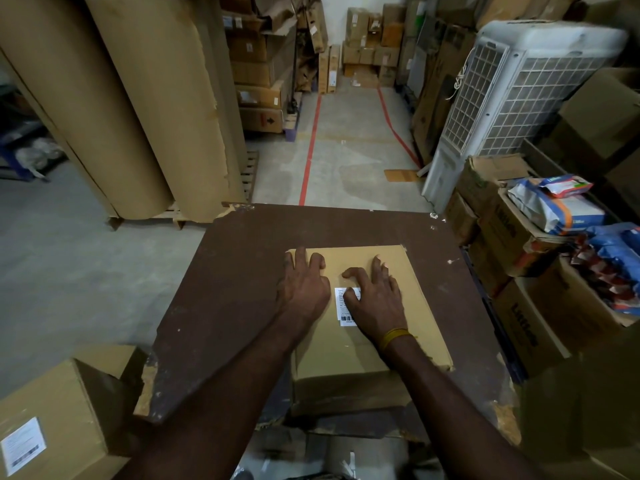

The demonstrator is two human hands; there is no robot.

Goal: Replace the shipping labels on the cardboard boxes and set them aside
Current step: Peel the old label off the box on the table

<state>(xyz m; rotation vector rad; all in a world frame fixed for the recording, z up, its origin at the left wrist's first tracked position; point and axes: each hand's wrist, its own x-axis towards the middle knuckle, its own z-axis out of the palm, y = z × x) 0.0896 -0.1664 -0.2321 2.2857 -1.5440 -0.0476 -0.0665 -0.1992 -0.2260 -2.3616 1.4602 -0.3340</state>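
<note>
Brown table point(221, 306) bears box point(349, 341); right fingers point(353, 273) press its label point(346, 311).

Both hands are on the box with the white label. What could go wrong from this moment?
1. The right hand covers part of the white label, so an unpressed edge might lift or wrinkle unnoticed.
2. The cardboard box lies close to the near edge of the brown table; a hard push from the left hand might slide it off.
3. The barcode sits beside the right palm; rubbing could smudge it.
</note>
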